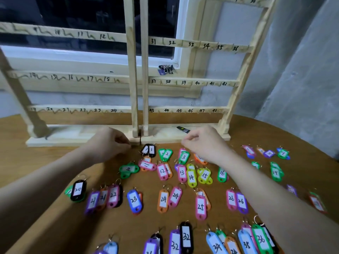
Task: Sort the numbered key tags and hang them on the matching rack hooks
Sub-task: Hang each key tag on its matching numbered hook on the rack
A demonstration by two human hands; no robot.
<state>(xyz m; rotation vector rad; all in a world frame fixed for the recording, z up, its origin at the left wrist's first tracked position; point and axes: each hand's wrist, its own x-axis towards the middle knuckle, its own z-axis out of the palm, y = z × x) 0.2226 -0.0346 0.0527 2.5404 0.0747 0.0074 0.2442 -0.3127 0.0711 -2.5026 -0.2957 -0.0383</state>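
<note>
Several coloured numbered key tags lie in rows on the brown table point(55, 162), paired by number: black 1s point(149, 150), green 2s point(166, 154), a green 3 point(184, 156), a black 20 point(78, 189), a blue 23 point(134, 199). Behind them stands the wooden rack point(135, 88), its rails numbered by hand, and no tag hangs on any hook I can see. My left hand point(110, 142) is curled at the rack's base, just left of the black 1s. My right hand point(200, 142) is curled above the 3 tags, thumb and forefinger close together. Whether either hand holds anything is hidden.
A black pen-like object point(183, 130) lies on the rack's base behind my right hand. A bunch of keys point(166, 69) sits on the window sill behind the rack. More tags spread to the table's right edge point(283, 153) and along the front edge point(186, 237).
</note>
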